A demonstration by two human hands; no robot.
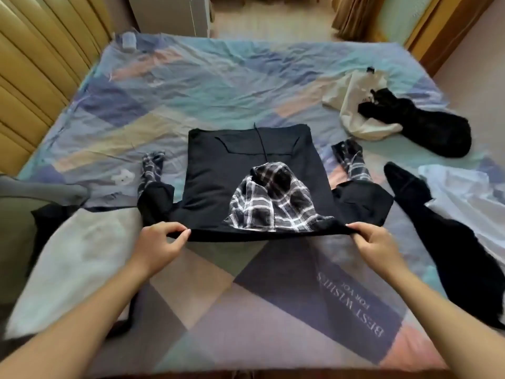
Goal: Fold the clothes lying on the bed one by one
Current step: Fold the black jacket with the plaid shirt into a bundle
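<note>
A black hoodie with a black-and-white plaid hood and plaid cuffs lies spread in the middle of the bed, front side up, its near edge lifted. My left hand pinches that near edge at the left shoulder. My right hand pinches it at the right shoulder. Both sleeves are bent outward, plaid cuffs pointing to the far side. The hood lies flopped onto the chest.
The bed has a patchwork sheet. At the right lie a black garment over a cream bag, long black trousers and a white garment. Grey and dark clothes sit at the left edge. A yellow headboard runs along the left.
</note>
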